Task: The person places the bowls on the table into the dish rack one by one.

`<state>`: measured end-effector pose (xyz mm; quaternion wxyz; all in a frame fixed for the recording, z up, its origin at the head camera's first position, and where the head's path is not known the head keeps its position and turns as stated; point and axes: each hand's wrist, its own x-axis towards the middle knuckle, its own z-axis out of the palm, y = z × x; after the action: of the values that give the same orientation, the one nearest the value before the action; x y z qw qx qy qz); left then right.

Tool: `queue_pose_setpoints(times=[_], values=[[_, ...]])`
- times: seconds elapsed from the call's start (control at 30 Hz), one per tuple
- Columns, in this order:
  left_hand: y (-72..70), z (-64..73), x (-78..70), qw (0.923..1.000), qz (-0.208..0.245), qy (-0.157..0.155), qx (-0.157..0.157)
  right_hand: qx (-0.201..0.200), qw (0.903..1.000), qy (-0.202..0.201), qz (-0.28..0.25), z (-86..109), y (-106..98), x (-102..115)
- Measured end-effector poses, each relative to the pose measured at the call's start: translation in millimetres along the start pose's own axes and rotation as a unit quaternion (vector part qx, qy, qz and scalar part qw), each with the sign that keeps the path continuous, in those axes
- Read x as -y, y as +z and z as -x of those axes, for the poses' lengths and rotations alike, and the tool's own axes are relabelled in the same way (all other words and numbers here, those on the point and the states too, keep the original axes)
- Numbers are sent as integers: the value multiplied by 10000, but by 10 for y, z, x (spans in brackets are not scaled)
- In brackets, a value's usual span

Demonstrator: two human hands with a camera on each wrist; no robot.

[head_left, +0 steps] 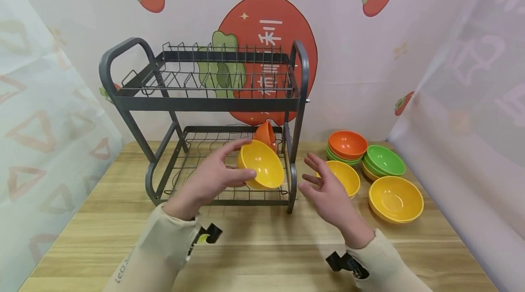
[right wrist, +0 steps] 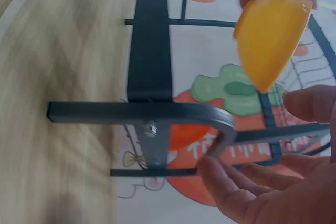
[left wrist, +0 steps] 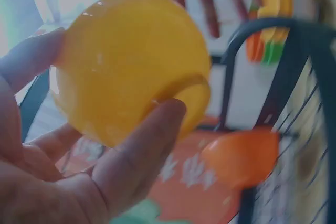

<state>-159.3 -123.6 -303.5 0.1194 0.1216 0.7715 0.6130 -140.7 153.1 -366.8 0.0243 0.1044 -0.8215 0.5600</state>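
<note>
My left hand (head_left: 219, 174) grips a yellow bowl (head_left: 262, 164) by its side, thumb on the near side and fingers behind. The bowl is tilted, its inside facing the head camera, in front of the lower tier of a dark two-tier dish rack (head_left: 209, 104). In the left wrist view the bowl's rounded underside (left wrist: 131, 61) and foot ring face the camera, the thumb near the ring. An orange bowl (head_left: 265, 133) stands on edge in the rack's lower right back. My right hand (head_left: 326, 192) holds nothing, fingers spread, between the rack and a yellow bowl (head_left: 344, 178).
Right of the rack on the wooden table (head_left: 254, 255) stand an orange bowl (head_left: 347, 144) stacked on green ones, a green bowl (head_left: 384, 160) on yellow, and yellow bowls (head_left: 396, 199) nearer the front. A patterned cloth (head_left: 348, 55) hangs behind.
</note>
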Motion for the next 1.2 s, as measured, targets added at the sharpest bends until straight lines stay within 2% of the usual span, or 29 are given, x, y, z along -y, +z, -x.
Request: queue_pose_setpoints(times=[0.1, 0.23, 0.37, 0.5, 0.63, 0.77, 0.9, 1.07, 1.2], values=[[-160, 10, -80, 9945, -979, -71, -372, 79, 10000, -42, 38, -92, 102, -38], [-290, -40, -102, 9786, -1929, -15, -719, -222, 9991, -82, 343, -162, 220, -79], [-342, -123, -60, 9674, -2383, -24, -863, -594, 9953, -188, 740, -188, 263, -132], [-366, -294, 5, 9558, -2790, 58, -925, -685, 9937, -299, 836, -196, 267, -153], [-349, -561, 110, 9348, -3413, 402, -898, -714, 9921, -393, 955, -202, 270, -158], [-294, -803, 203, 9176, -3847, 604, -805, -726, 9908, -445, 1048, -212, 275, -174], [-253, -970, 258, 9090, -4041, 639, -794, -685, 9906, -499, 1077, -217, 286, -185], [-214, -1134, 302, 9061, -4121, 596, -744, -734, 9885, -551, 1199, -216, 290, -185], [-197, -1232, 360, 8979, -4300, 531, -776, -755, 9883, -582, 1189, -215, 291, -183]])
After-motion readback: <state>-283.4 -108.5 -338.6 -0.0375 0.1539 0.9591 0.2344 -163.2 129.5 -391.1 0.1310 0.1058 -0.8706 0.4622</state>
